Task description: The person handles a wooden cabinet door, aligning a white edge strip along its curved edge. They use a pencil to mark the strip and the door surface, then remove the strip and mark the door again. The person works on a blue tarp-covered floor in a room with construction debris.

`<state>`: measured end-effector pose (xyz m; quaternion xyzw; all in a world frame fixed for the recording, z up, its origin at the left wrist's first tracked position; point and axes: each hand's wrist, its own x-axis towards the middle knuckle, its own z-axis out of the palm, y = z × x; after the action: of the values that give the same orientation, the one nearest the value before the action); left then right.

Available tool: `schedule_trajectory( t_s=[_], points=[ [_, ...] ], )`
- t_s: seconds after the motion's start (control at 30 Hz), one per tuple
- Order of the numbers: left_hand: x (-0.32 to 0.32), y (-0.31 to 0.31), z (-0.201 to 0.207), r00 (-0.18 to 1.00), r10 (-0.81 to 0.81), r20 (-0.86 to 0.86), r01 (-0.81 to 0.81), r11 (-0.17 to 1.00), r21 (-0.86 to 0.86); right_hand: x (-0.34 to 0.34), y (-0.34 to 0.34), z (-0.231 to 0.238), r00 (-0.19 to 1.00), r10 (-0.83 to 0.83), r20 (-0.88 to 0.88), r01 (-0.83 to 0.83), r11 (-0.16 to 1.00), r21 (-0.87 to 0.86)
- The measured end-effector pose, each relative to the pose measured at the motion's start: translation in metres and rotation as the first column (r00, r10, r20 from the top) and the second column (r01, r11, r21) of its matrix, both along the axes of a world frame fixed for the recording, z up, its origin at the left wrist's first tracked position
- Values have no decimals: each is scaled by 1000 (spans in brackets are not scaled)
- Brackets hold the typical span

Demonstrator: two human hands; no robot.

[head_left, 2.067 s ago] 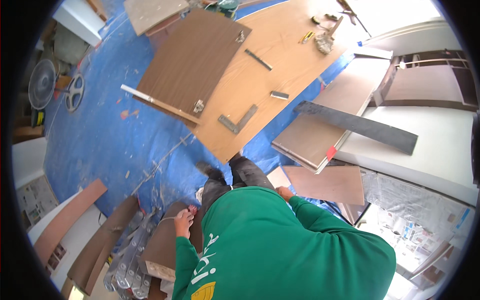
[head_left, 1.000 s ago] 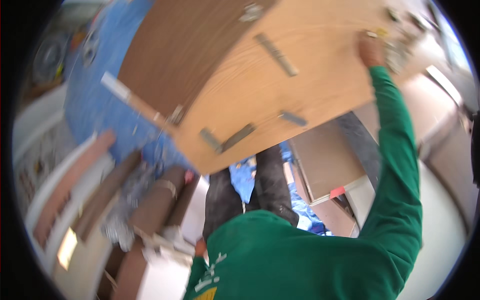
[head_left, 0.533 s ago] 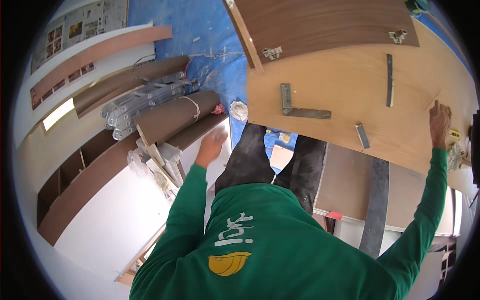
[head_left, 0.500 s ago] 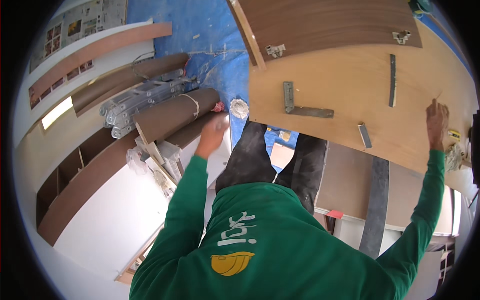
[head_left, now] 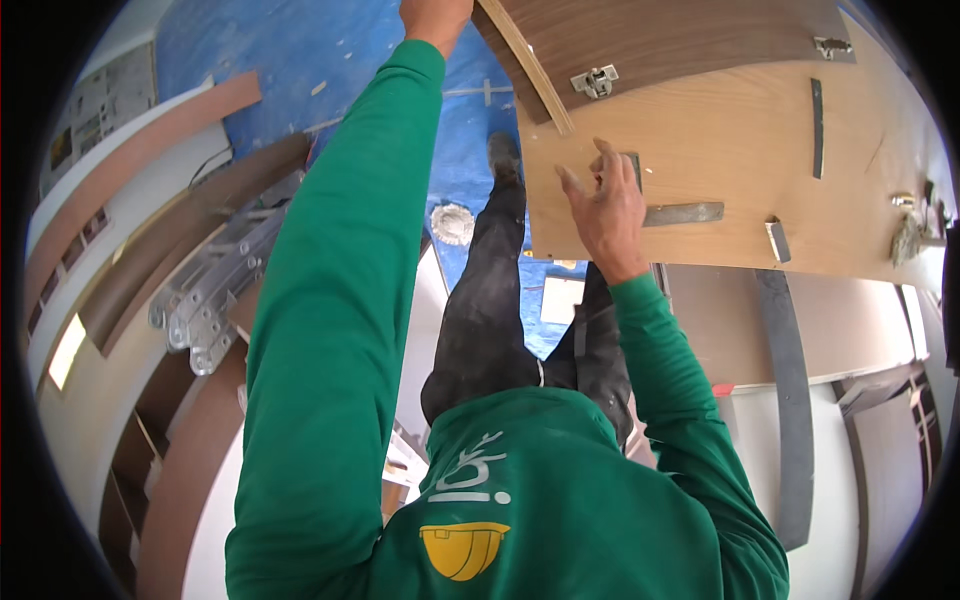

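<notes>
My left hand [head_left: 435, 18] is at the top edge of the view, beside the far left edge of a brown cabinet door [head_left: 690, 45]. Its fingers are cut off or hidden, so I cannot tell whether they grip the door. Two metal hinges [head_left: 596, 82] are fixed along the door's near edge, and a light wood strip [head_left: 528, 70] runs down its left side. Over the tan wooden board [head_left: 740, 130], my right hand [head_left: 610, 215] hovers with fingers apart and nothing visible in it. It partly covers an L-shaped dark piece [head_left: 683, 214] on the board.
Two short dark strips [head_left: 817, 128] [head_left: 777, 240] lie on the board. Blue sheeting [head_left: 280, 55] covers the floor, with a whitish round object [head_left: 452, 224] on it. At left are a folded metal ladder [head_left: 205, 310] and brown rolls [head_left: 190, 225]. A long grey strip [head_left: 790, 420] lies at right.
My left hand has reached far forward to the door's left side. My right hand has come left from the board's right end to the L-shaped piece. The view has shifted.
</notes>
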<state>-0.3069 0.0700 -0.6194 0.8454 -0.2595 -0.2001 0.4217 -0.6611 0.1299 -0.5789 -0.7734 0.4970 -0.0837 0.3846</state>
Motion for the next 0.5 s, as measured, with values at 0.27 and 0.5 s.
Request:
schedule_trajectory(
  t_s=[0.27,0.5],
  points=[
    [10,-10,-49,984,37,176,-18,994,-106,36,-1,-53,996,63,56,-50,978,-204],
    [-10,48,-30,950,24,-311,-126,942,-311,19,37,-51,988,133,73,-117,973,-198]
  ],
)
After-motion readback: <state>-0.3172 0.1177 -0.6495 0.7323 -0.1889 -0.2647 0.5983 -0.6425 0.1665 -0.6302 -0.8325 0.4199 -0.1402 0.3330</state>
